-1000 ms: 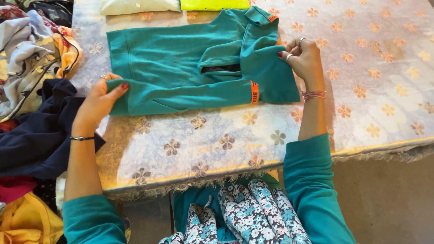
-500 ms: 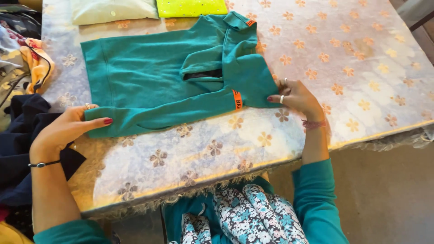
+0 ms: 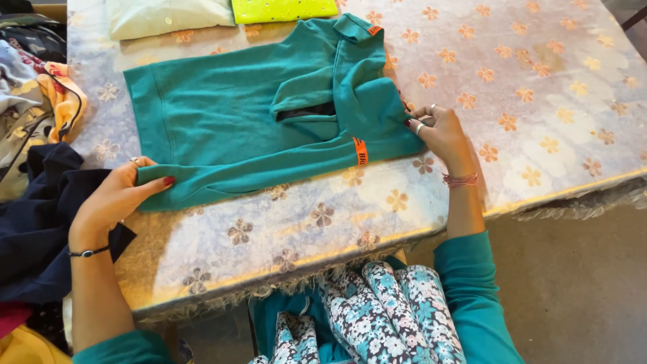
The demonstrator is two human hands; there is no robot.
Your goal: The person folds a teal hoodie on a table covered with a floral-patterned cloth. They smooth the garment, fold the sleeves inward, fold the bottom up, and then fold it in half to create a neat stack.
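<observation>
We see the flower-patterned plastic-covered worktop (image 3: 539, 101) carrying the teal cotton polo shirt (image 3: 222, 114) near its front edge, sleeves already folded in. Our left hand (image 3: 118, 199) pinches the hem corner; our right hand (image 3: 441, 135) grips the shoulder fold. Crosswise folding seems left.

A teal shirt (image 3: 229, 114) lies flat on the flowered surface (image 3: 539, 101), folded lengthwise, collar at far right, small orange tag along its near edge.
</observation>
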